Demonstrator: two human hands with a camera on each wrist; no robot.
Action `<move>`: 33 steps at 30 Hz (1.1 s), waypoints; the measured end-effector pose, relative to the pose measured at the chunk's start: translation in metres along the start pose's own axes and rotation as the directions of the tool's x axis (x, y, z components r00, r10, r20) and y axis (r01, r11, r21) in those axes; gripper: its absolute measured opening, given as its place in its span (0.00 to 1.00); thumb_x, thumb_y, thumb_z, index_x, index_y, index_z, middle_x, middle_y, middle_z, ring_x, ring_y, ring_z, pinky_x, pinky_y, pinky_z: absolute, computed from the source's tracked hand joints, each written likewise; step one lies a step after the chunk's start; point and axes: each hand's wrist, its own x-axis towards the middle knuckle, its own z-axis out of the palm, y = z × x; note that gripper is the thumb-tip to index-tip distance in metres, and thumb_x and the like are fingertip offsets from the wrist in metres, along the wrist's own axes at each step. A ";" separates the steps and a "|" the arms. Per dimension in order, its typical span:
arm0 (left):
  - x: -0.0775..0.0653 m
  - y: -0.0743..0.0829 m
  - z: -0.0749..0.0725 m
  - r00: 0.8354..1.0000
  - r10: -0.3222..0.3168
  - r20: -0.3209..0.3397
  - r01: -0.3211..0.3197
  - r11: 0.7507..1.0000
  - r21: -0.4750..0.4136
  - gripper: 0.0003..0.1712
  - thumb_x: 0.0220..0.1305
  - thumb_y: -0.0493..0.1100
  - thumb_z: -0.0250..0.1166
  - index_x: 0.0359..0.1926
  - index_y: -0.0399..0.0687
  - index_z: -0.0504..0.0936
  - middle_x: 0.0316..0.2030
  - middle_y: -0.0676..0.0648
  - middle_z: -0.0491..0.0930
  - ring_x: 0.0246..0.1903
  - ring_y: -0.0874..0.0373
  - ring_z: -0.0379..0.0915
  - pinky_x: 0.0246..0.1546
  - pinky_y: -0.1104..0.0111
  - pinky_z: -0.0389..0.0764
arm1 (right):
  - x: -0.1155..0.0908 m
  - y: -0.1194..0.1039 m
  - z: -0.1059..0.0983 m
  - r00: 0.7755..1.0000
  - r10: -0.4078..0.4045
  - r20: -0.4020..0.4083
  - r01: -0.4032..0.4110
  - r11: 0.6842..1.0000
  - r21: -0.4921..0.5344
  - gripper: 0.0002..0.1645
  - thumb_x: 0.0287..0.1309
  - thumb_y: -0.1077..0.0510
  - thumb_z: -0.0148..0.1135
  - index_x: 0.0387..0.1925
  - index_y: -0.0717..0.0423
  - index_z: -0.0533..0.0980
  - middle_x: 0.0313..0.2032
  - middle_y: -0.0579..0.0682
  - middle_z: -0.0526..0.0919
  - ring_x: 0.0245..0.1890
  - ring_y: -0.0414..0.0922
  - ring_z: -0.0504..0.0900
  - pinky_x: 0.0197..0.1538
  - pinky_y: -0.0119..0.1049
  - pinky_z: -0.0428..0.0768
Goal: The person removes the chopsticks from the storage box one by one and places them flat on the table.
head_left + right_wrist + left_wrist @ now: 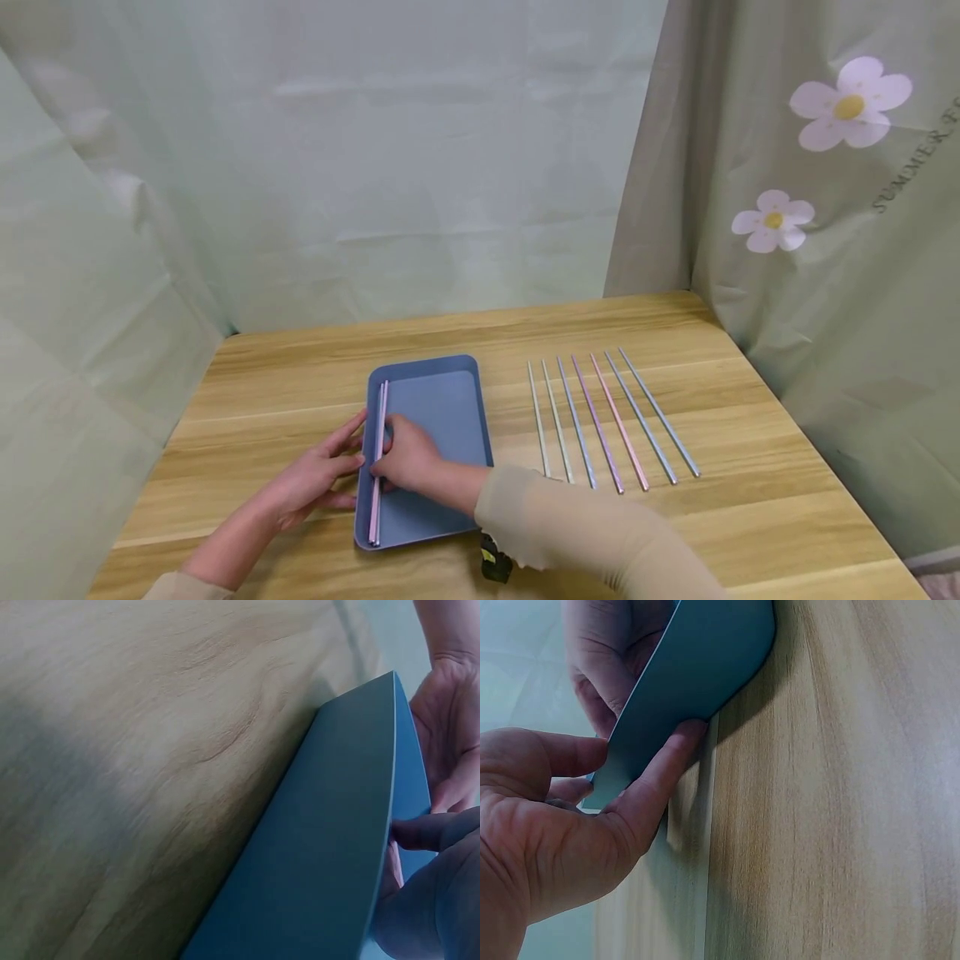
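Observation:
A blue rectangular tray lies on the wooden table. Along its inner left side lie pinkish and bluish metal chopsticks, close together; how many cannot be told. My right hand reaches into the tray and pinches them near the middle, thumb on the near side. The left hand is at the tray's left wall, its fingers extended and touching it from outside. In the left wrist view one finger of the left hand lies along the outer wall, low by the table. The chopsticks are hidden in both wrist views.
Right of the tray, several metal chopsticks in green, blue, purple and pink lie spaced apart, side by side. A small black object shows under the right sleeve. Pale curtains stand behind and beside the table.

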 end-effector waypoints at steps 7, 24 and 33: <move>0.002 0.001 0.000 1.000 -0.004 0.001 0.004 1.000 0.009 0.42 0.79 0.36 0.50 0.83 0.62 0.42 0.77 0.28 0.39 0.71 0.27 0.52 0.45 0.46 0.85 | 0.000 0.000 -0.003 1.000 0.030 -0.007 -0.029 0.998 0.061 0.45 0.51 0.77 0.68 0.71 0.60 0.66 0.30 0.51 0.76 0.20 0.47 0.82 0.21 0.39 0.83; -0.001 -0.005 0.000 1.000 0.019 -0.020 -0.019 1.000 -0.003 0.43 0.78 0.33 0.49 0.83 0.61 0.41 0.77 0.27 0.39 0.66 0.33 0.63 0.44 0.44 0.84 | -0.010 0.003 -0.064 0.999 -0.036 0.036 0.023 0.948 0.316 0.48 0.53 0.77 0.64 0.74 0.52 0.64 0.37 0.54 0.75 0.27 0.46 0.81 0.28 0.46 0.87; 0.002 -0.008 -0.001 0.999 0.047 0.012 -0.047 0.999 -0.009 0.44 0.78 0.34 0.50 0.83 0.61 0.39 0.77 0.27 0.38 0.67 0.35 0.61 0.45 0.44 0.84 | -0.016 0.008 -0.105 0.997 -0.080 0.005 0.074 0.936 0.345 0.48 0.53 0.78 0.64 0.74 0.49 0.66 0.43 0.59 0.75 0.29 0.50 0.80 0.31 0.49 0.87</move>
